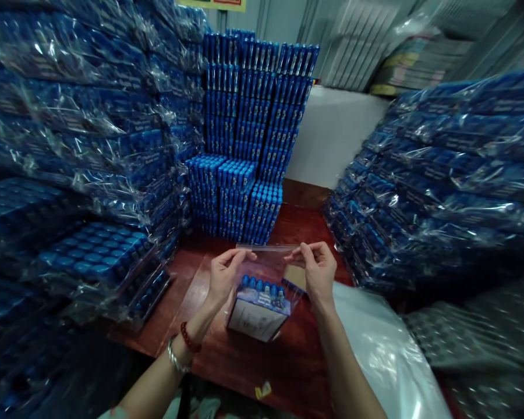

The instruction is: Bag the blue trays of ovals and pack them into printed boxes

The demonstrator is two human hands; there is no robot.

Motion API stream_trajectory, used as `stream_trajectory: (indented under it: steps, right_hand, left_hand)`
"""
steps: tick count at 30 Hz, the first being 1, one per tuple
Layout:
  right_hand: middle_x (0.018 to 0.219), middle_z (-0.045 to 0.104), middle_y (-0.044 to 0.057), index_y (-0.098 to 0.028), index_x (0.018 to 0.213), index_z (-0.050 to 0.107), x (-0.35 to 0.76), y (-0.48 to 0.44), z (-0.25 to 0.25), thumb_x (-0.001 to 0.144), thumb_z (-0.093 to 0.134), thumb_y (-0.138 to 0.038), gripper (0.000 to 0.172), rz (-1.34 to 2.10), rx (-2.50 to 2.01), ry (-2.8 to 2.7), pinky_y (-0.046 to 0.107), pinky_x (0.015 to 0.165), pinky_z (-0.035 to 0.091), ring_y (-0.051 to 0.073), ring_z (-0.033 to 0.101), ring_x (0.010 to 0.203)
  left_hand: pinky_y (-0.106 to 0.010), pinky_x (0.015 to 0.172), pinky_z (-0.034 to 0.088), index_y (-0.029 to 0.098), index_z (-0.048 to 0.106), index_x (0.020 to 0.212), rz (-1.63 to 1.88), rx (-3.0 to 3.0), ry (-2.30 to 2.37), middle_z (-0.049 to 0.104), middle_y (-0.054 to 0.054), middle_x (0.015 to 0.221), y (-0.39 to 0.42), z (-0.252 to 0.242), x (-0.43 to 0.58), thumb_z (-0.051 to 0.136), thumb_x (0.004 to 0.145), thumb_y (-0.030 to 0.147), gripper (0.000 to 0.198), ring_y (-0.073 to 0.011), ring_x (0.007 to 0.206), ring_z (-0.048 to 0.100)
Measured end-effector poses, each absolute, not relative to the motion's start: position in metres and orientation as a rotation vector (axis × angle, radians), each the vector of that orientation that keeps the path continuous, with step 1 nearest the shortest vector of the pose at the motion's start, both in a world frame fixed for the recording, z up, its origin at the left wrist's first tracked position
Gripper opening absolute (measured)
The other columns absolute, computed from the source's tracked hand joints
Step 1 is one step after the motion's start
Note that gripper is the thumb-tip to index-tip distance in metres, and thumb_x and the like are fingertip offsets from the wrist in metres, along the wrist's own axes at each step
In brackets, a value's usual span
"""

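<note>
In front of the person, the left hand (pixel 222 276) and right hand (pixel 321 269) have their fingers closed on the top edge of a thin, clear plastic bag (pixel 268 248), well apart from each other. Hold this edge level and evenly taut; avoid overstretching the film. Below, a blue-and-white rectangular box (pixel 257 319) of blue-capped cylinders (pixel 266 288) stands on the glossy reddish-brown worktop (pixel 301 355), apparently inside the bag. Beyond, I see a tall stack of bare blue cylinders (pixel 257 110), flanked by film-wrapped blue packs (pixel 454 157).
</note>
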State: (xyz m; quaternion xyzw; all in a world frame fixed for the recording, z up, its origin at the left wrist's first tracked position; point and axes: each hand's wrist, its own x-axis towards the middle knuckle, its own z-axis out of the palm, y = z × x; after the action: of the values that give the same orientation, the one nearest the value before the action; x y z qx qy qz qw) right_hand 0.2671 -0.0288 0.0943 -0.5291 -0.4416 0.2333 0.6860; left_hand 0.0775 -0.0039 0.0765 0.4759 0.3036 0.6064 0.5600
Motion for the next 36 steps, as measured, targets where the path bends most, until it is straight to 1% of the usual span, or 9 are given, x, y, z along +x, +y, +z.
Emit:
stream_trajectory:
  steps: [8,15,22,25,28,30,32,33,36]
  right_hand:
    - [0.104,0.061,0.007,-0.020,0.103,0.060,0.238,-0.036,0.109,0.087,0.050,-0.019,0.019,-0.739,-1.246,-1.594,0.039,0.093,0.039,0.020,0.052,0.104]
    - [0.102,0.063,0.008,-0.010,0.112,0.057,0.191,-0.023,0.105,0.091,0.042,-0.016,0.027,-0.920,-1.199,-2.095,0.038,0.091,0.033,0.022,0.047,0.100]
    - [0.078,0.065,0.004,-0.016,0.086,0.063,0.197,0.012,0.113,0.089,0.045,-0.019,0.018,-0.799,-1.126,-1.934,0.031,0.077,0.039,0.018,0.054,0.086]
    - [0.078,0.063,0.007,-0.014,0.085,0.063,0.252,0.020,0.142,0.089,0.041,-0.026,0.025,-0.605,-1.198,-1.453,0.034,0.069,0.041,0.019,0.055,0.077]
    - [0.072,0.059,0.002,-0.018,0.080,0.062,0.327,-0.013,0.174,0.084,0.045,-0.036,0.025,-0.204,-1.048,-0.907,0.034,0.063,0.040,0.013,0.053,0.061]
    - [0.055,0.044,-0.006,-0.023,0.066,0.059,0.359,-0.056,0.182,0.073,0.060,-0.033,0.013,0.001,-0.889,-0.724,0.029,0.052,0.032,0.003,0.035,0.043]
    - [0.049,0.030,-0.009,-0.027,0.072,0.062,0.360,-0.101,0.174,0.076,0.061,-0.037,0.011,0.113,-0.901,-0.729,0.026,0.041,0.020,0.001,0.014,0.035]
    - [0.047,0.027,-0.008,-0.028,0.073,0.062,0.350,-0.119,0.164,0.077,0.060,-0.041,0.014,0.163,-0.966,-0.775,0.026,0.038,0.016,0.002,0.014,0.033]
    - [0.060,0.058,0.002,-0.030,0.081,0.066,0.291,-0.145,0.115,0.076,0.061,-0.034,0.008,0.248,-1.335,-1.232,0.026,0.038,0.037,0.013,0.052,0.048]
  left_hand:
    - [-0.029,0.079,0.050,0.012,0.072,0.082,1.434,0.886,0.593,0.072,-0.008,0.083,0.006,0.076,0.084,0.067,0.074,0.036,0.026,-0.0168,0.079,0.066]
    - [-0.023,0.073,0.047,0.014,0.073,0.088,1.456,0.986,0.630,0.070,-0.004,0.083,0.008,0.067,0.081,0.065,0.077,0.036,0.026,-0.0131,0.076,0.061]
    - [-0.026,0.076,0.050,0.012,0.071,0.079,1.432,1.099,0.690,0.070,-0.004,0.076,0.006,0.075,0.073,0.065,0.076,0.039,0.029,-0.0158,0.076,0.065]
    - [-0.033,0.084,0.050,0.011,0.070,0.084,1.422,0.999,0.677,0.072,-0.010,0.084,0.004,0.076,0.070,0.064,0.077,0.041,0.032,-0.0203,0.083,0.068]
    - [-0.037,0.089,0.049,0.010,0.067,0.087,1.465,0.920,0.634,0.072,-0.012,0.091,0.005,0.072,0.066,0.062,0.079,0.041,0.032,-0.0216,0.089,0.068]
    - [-0.038,0.090,0.049,0.010,0.066,0.087,1.469,0.889,0.608,0.071,-0.012,0.093,0.007,0.068,0.064,0.062,0.079,0.042,0.033,-0.0214,0.090,0.068]
    - [-0.038,0.090,0.049,0.011,0.065,0.085,1.469,0.870,0.595,0.071,-0.012,0.092,0.009,0.066,0.065,0.061,0.079,0.044,0.034,-0.0210,0.089,0.068]
    - [-0.038,0.089,0.050,0.011,0.064,0.084,1.473,0.866,0.594,0.072,-0.011,0.091,0.010,0.066,0.066,0.061,0.079,0.044,0.034,-0.0208,0.088,0.068]
    - [-0.037,0.088,0.050,0.012,0.064,0.083,1.489,0.868,0.587,0.072,-0.010,0.089,0.012,0.067,0.069,0.059,0.081,0.044,0.032,-0.0199,0.085,0.069]
